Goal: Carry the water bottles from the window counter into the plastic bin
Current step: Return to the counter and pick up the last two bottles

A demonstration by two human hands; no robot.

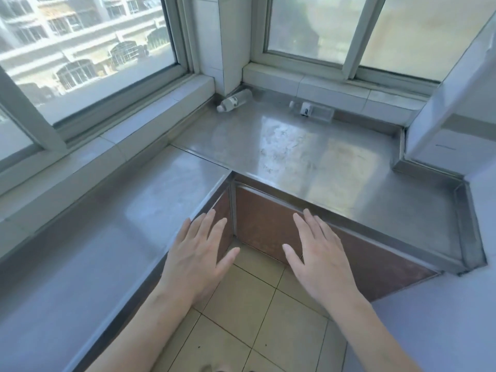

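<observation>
Two clear water bottles lie on their sides at the back of the steel window counter [308,157]. One bottle [235,100] rests in the corner by the tiled pillar, cap toward the left. The other bottle [311,110] lies under the right window, cap also to the left. My left hand [200,253] and my right hand [319,253] hover flat with straight fingers in front of the counter's inner corner, holding nothing, well short of both bottles. No plastic bin is in view.
The L-shaped steel counter runs along two windows, with brown cabinet fronts [268,218] below and a tiled floor [249,312] underfoot. A pale wall block [456,116] juts in at the right end of the counter.
</observation>
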